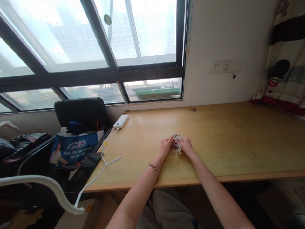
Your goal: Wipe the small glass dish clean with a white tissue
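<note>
My left hand and my right hand meet above the middle of the wooden desk. Between them is a small crumpled bundle with whitish, see-through parts and dark strands; its exact kind is too small to make out. Fingers of both hands are closed around its two sides, left and right. A ragged pale end hangs at the bottom, close to the desk surface. My fingertips are partly hidden by the bundle and the backs of my hands.
A white power bank lies at the desk's left back corner, its white cable running over the left edge. A black chair with a blue bag stands left. A thick white curved tube crosses the lower left.
</note>
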Action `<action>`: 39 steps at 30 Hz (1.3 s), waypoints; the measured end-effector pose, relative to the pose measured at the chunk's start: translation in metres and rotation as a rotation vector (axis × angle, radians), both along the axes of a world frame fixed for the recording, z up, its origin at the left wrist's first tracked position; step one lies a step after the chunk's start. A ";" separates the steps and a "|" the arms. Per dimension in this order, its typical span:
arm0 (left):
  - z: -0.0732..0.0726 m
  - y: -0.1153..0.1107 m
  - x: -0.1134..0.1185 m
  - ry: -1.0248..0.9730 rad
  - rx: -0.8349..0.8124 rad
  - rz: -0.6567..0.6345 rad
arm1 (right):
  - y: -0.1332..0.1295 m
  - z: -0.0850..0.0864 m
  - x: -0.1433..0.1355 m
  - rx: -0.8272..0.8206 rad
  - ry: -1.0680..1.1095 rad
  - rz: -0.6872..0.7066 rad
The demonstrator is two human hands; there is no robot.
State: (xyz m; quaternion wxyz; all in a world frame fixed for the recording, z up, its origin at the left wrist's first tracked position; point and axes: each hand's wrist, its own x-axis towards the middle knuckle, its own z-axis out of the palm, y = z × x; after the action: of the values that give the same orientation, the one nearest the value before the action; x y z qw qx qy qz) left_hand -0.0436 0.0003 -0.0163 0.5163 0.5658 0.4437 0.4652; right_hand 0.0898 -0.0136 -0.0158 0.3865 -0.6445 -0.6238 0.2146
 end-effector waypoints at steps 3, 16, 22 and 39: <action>0.002 0.000 0.004 -0.007 0.045 -0.077 | 0.000 0.002 0.000 0.025 -0.037 -0.104; 0.019 -0.017 0.008 0.160 0.147 -0.008 | -0.006 0.009 0.004 0.084 0.041 -0.170; 0.016 -0.012 -0.002 0.167 0.095 0.023 | -0.010 0.018 0.005 0.198 -0.030 -0.072; 0.014 -0.015 0.004 0.408 0.342 -0.037 | -0.004 0.009 0.006 -0.136 0.222 -0.186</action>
State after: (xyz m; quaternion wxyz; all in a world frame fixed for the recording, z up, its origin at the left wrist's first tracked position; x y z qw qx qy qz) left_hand -0.0395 -0.0144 -0.0018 0.3215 0.7349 0.4430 0.4003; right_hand 0.0959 -0.0171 -0.0070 0.4266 -0.6967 -0.4988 0.2895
